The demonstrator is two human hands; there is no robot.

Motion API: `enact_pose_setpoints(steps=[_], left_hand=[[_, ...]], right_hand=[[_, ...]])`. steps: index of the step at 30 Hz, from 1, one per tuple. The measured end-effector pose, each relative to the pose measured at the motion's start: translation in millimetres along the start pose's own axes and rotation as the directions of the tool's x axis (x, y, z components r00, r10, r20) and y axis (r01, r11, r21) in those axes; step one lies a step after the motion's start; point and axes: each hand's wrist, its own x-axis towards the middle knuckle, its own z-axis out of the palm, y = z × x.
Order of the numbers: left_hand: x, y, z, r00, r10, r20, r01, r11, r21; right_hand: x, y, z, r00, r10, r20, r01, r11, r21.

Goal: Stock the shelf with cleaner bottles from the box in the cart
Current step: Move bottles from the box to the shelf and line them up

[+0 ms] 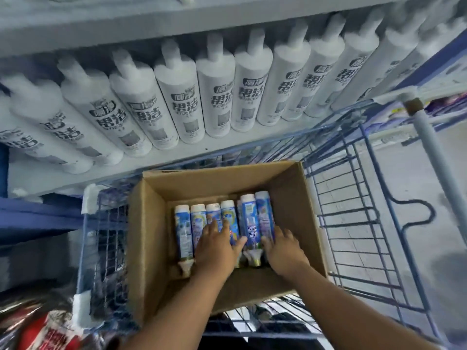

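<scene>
A person reaches into the cardboard box (149,223) in the blue cart (353,210). The left hand (217,246) and right hand (283,246) lie with fingers spread on the blue cleaner bottles (246,218), gripping none yet. Next, likely grasp and lift to the shelf (151,170).

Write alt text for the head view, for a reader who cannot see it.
Two hands, left hand and right hand, reach onto blue-labelled cleaner bottles lying in a cardboard box inside a blue wire cart. White bottles fill the shelf beyond.

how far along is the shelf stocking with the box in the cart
Done: the shelf already carries a full front row of white bottles. In hand: left hand and right hand reach onto blue bottles in the box. Left: about seven bottles.
</scene>
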Motion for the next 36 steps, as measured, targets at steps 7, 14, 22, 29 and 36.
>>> enact_pose_setpoints(steps=[7,14,22,29,36], left_hand=[[32,7,59,0.983,-0.064,0.171,0.074,0.996,-0.050],[71,20,105,0.879,-0.204,0.431,0.382,0.843,-0.380],[102,29,145,0.801,-0.197,0.566,0.559,0.584,-0.589],[105,9,140,0.825,-0.179,0.536,0.552,0.464,-0.693],[102,-12,128,0.865,-0.260,0.429,0.499,0.527,-0.687]], right_hand=[[53,4,35,0.962,0.238,0.133,-0.267,0.919,0.290],[112,13,63,0.850,0.409,0.332,-0.527,0.643,0.556],[146,28,100,0.807,0.402,0.433,-0.588,0.473,0.656],[152,36,97,0.846,0.240,0.477,-0.532,0.444,0.721],[149,16,97,0.844,0.073,0.532,-0.506,0.437,0.744]])
